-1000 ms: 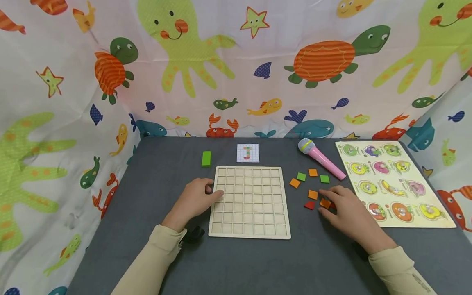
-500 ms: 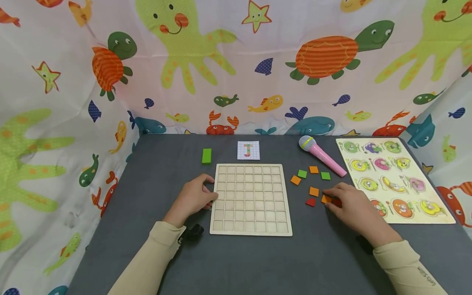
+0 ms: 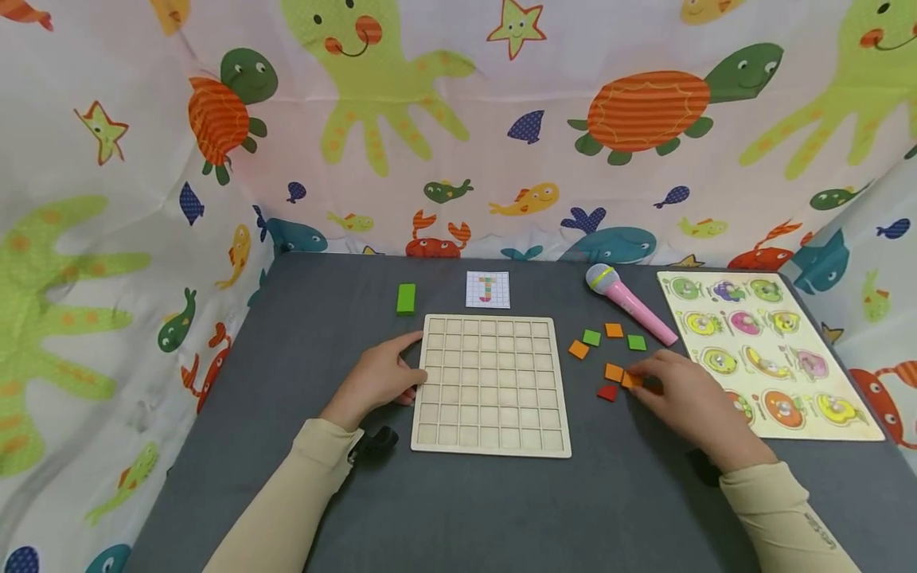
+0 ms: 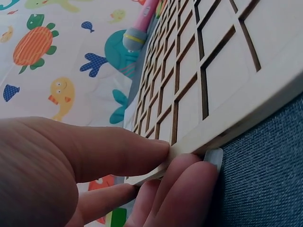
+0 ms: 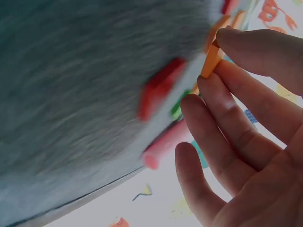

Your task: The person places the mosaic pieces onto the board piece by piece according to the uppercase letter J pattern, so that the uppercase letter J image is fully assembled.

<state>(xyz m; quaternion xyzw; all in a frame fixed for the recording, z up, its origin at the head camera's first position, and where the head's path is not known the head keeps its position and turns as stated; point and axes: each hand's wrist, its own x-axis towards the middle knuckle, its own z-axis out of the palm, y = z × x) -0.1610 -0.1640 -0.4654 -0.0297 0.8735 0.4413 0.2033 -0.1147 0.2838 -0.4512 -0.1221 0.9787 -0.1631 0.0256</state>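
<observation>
My left hand [image 3: 376, 380] grips the left edge of a pale wooden grid board [image 3: 490, 451]. In the left wrist view the thumb lies on the rim of the board [image 4: 227, 122], while fingertips sit against and under its side. To the right of the board, my right hand [image 3: 691, 406] pinches an orange square tile [image 5: 210, 62] between thumb and fingertips. Beside that tile lie another orange tile [image 3: 613, 372] and a red piece [image 3: 607, 393]. A further red piece [image 5: 161, 90] rests on the table near the right hand's fingers, hidden in the head view.
Farther back are orange tiles [image 3: 579, 349] and green tiles [image 3: 637, 342]. A pink toy microphone [image 3: 640, 312] lies behind them, left of a fruit puzzle board [image 3: 774, 358]. Behind the grid board are a pattern card [image 3: 488, 290] and a green block [image 3: 406, 299]. A printed curtain [image 3: 530, 159] surrounds the table.
My left thumb has drawn back from over the grid board to its left edge. The right hand has taken hold of an orange tile and shifted slightly. The head view has tilted a little.
</observation>
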